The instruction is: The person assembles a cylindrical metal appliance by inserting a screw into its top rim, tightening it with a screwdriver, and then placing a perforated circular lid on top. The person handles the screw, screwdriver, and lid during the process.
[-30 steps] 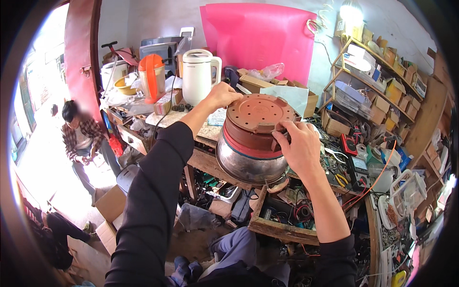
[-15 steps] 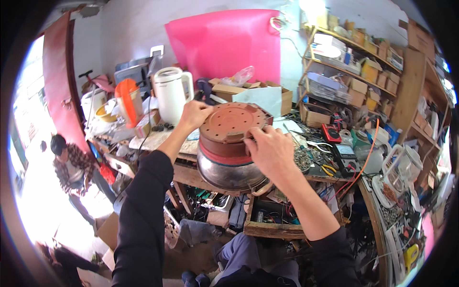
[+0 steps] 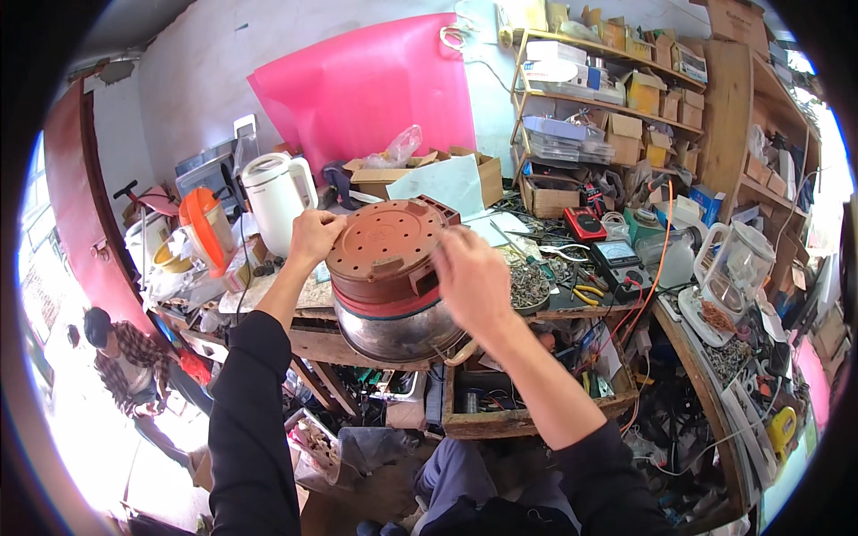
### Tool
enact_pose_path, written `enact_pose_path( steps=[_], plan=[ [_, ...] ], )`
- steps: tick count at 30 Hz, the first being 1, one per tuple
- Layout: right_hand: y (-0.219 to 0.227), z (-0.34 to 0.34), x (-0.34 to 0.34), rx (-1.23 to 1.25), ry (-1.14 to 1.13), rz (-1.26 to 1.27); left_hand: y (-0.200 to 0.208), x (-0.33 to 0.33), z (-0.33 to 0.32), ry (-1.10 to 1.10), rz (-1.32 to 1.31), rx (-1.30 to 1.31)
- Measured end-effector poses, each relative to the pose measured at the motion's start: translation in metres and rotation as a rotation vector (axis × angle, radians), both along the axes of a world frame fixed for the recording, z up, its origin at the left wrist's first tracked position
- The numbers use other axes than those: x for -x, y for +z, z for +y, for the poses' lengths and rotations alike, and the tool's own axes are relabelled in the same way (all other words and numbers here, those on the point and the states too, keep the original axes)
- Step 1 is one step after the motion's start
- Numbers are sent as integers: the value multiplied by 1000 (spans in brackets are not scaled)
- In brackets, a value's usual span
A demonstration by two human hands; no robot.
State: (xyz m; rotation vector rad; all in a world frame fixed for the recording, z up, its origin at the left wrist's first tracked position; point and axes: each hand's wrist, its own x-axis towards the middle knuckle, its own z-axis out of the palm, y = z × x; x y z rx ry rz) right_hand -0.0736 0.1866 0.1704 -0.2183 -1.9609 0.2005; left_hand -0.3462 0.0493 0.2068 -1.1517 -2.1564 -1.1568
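An electric pot (image 3: 393,332) stands upside down at the bench's front edge, its shiny metal bowl below a reddish-brown base (image 3: 382,234) dotted with vent holes. My left hand (image 3: 315,236) grips the base's left rim, fingertips pressed together there. Beside the right rim is my right hand (image 3: 472,279), blurred by motion; its fingertips are not clear, nor whether they touch the base. A pale handle (image 3: 461,354) sticks out from the bowl's lower right.
A white jug (image 3: 268,201) and an orange-and-white jug (image 3: 204,228) stand left. To the right lie a red multimeter (image 3: 584,224), yellow-handled pliers (image 3: 587,293) and a tray of small parts (image 3: 529,288). Below juts an open wooden drawer (image 3: 500,423). Another person (image 3: 130,362) is at far left.
My view has swung right, so the bench and pot appear farther left. The left hand stays at the base's rim. My right hand has shifted at the right rim and is now blurred.
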Motion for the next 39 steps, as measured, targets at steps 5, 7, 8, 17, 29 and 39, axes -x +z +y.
enact_pose_path(
  steps=[5, 7, 8, 17, 29, 39],
  plan=[
    [23, 56, 16, 180, 106, -30, 0, -6, 4, -19, -13, -29],
    [23, 66, 25, 166, 147, -115, 0, -5, 2, -5, 2, -21],
    [23, 69, 27, 163, 146, -122, 0, -4, 2, -4, -6, -14],
    [31, 74, 33, 9, 95, -177, -2, -4, 0, 15, -130, 31],
    [43, 82, 25, -129, 154, -287, -3, -4, 6, 40, 6, 47],
    [50, 79, 19, -361, 78, -371, 3, -5, 6, 32, 6, 91]
  ],
)
